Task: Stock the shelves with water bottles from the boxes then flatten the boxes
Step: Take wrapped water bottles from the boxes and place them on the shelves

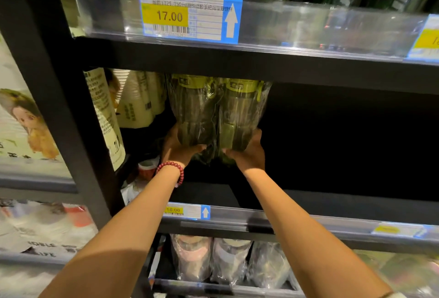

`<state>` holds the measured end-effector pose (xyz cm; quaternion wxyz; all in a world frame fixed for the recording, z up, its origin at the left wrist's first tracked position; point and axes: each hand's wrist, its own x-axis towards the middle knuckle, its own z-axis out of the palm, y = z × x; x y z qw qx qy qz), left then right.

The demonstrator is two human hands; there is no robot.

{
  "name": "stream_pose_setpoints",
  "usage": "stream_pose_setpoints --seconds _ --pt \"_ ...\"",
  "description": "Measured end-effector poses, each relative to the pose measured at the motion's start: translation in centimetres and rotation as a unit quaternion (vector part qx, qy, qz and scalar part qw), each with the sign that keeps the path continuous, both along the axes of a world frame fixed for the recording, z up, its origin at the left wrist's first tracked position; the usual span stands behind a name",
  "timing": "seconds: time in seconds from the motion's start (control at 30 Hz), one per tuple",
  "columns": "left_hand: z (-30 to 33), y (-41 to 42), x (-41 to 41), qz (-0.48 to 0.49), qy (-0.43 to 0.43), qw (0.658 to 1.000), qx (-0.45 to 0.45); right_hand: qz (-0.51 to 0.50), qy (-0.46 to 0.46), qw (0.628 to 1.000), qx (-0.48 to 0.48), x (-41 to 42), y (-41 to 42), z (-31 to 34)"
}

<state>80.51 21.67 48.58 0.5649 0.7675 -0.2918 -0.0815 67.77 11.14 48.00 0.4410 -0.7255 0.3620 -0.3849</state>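
Two green water bottles in clear plastic wrap stand side by side inside the dark middle shelf (356, 205). My left hand (177, 147), with a red bead bracelet on the wrist, grips the base of the left bottle (193, 110). My right hand (249, 153) grips the base of the right bottle (241, 112). Both bottles are upright, their yellow-green lids just under the shelf board above. Whether their bases rest on the shelf floor is hidden by my hands. No box is in view.
Cream-coloured bottles (140, 100) stand left of the green pair, against the black upright post (59, 98). The shelf right of my hands is dark. Wrapped bottles (228, 259) fill the shelf below. A 17.00 price tag (187, 16) hangs on the rail above.
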Motion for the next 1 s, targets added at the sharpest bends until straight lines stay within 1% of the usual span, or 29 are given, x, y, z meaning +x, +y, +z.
stream_pose_setpoints --seconds 0.1,0.37,0.43,0.53,0.6,0.63,0.7,0.73,0.8,0.83,0.93,1.0 --pt "-0.4 -0.1 0.1 0.01 -0.003 1.0 -0.024 0.006 -0.012 1.0 -0.003 0.4 -0.2 -0.3" --pt "-1.0 -0.5 0.1 0.018 -0.016 1.0 -0.009 0.017 -0.013 0.999 -0.025 0.5 -0.6 -1.0" --pt "-0.8 -0.4 0.1 0.022 -0.016 1.0 -0.001 0.021 0.005 1.0 -0.022 0.3 -0.9 -1.0" --pt "-0.2 -0.2 0.0 0.039 -0.02 0.999 0.011 0.017 0.065 0.998 -0.004 -0.5 -1.4 -0.4" --pt "0.0 0.4 -0.5 0.052 -0.05 0.997 0.027 0.022 0.117 0.993 -0.012 -1.7 -1.5 0.3" --pt "0.2 0.9 -1.2 0.062 -0.07 0.995 0.03 0.03 0.148 0.988 -0.035 -2.6 -1.3 0.7" --pt "0.4 2.3 -3.2 0.082 -0.123 0.988 0.046 0.044 0.205 0.971 -0.116 -4.7 -0.3 1.6" --pt "0.5 3.2 -4.4 0.082 -0.159 0.981 0.078 0.051 0.216 0.962 -0.156 -5.8 0.5 1.9" --pt "0.7 5.1 -7.3 0.068 -0.24 0.955 0.157 0.074 0.218 0.944 -0.238 -8.2 2.5 2.0" --pt "0.5 6.2 -8.8 0.062 -0.279 0.943 0.17 0.088 0.22 0.929 -0.286 -9.3 3.5 1.9" --pt "-0.5 10.2 -13.5 0.07 -0.378 0.909 0.163 0.143 0.19 0.869 -0.434 -11.9 6.0 0.4" --pt "-2.5 12.7 -16.6 0.095 -0.422 0.883 0.183 0.184 0.154 0.839 -0.488 -13.2 7.8 -1.6"
